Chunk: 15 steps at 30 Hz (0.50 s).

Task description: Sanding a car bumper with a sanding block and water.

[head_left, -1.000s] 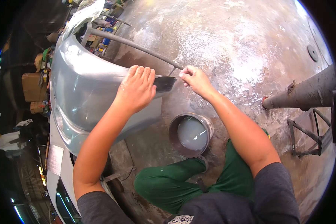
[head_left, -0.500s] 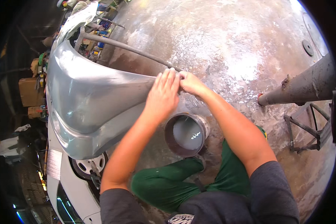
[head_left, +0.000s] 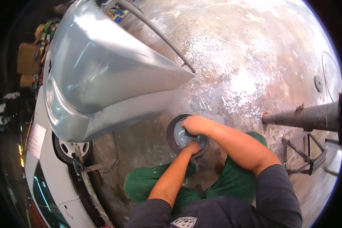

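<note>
Both hands are at a round dark bucket [head_left: 170, 137] of cloudy grey water [head_left: 181, 141] on the floor between my knees. My right hand [head_left: 195, 125] is curled over the far side of the bucket's mouth, with a small dark thing under its fingers that I cannot make out. Lower in the bucket, by the near right rim, is my left hand [head_left: 193, 147]; its fingers are hidden. A silver-grey car bumper [head_left: 102, 72], wet and shiny in places, stands to the left, its pointed end reaching toward the bucket.
A metal bar [head_left: 159, 32] runs behind the bumper. At the lower left stands a pale car [head_left: 57, 186] with its wheel [head_left: 70, 149] showing. To the right are a thick grey post [head_left: 311, 116] and a metal frame stand [head_left: 306, 161]. The concrete floor [head_left: 235, 49] is wet.
Both hands have left the bumper's pointed end and come down into the bucket. The view has shifted, so the bumper looks larger and its tip stands free.
</note>
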Available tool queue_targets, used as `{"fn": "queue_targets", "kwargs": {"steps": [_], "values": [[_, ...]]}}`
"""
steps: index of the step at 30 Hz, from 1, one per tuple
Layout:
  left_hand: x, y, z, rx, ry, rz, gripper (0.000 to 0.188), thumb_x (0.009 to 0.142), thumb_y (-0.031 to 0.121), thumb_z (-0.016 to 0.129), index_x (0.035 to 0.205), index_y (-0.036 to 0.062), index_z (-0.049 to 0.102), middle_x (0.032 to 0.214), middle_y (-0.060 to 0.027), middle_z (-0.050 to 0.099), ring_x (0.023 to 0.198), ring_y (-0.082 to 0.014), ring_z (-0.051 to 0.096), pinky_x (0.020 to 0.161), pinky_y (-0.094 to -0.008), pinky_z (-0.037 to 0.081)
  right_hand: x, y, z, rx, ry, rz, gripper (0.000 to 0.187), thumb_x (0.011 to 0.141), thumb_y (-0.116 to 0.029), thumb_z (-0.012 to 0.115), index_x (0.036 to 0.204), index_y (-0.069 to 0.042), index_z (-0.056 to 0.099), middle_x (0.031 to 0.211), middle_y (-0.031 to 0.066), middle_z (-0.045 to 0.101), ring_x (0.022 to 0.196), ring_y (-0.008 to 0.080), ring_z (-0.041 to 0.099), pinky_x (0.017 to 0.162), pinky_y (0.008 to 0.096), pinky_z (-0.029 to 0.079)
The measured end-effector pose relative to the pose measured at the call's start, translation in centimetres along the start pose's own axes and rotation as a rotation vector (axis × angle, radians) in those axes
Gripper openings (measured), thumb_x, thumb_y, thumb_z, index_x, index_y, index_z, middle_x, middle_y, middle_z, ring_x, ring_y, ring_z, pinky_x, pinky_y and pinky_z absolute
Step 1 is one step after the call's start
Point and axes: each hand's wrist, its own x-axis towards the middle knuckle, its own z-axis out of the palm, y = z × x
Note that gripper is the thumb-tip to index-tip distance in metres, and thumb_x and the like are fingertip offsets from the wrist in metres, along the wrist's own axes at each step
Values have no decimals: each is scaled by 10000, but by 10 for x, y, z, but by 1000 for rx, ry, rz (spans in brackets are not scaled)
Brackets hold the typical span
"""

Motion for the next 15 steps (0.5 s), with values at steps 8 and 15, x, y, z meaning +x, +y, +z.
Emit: {"fn": "queue_targets", "kwargs": {"steps": [8,15], "values": [[-46,37,-27,-271,165,-184,433,909,267,497,1220,15,660,1220,-222,656,1115,-390,648,967,-484,498,39,82,136,-466,-385,17,237,862,-183,581,979,-84,762,1045,161,732,985,332,707,847,459,553],[-85,39,-29,-628,680,-239,608,863,188,626,1415,48,411,1250,-171,620,1186,-367,589,947,-491,504,46,24,75,-194,-315,83,274,877,-179,568,1068,-48,716,1126,201,700,1020,354,691,855,476,533]]}}
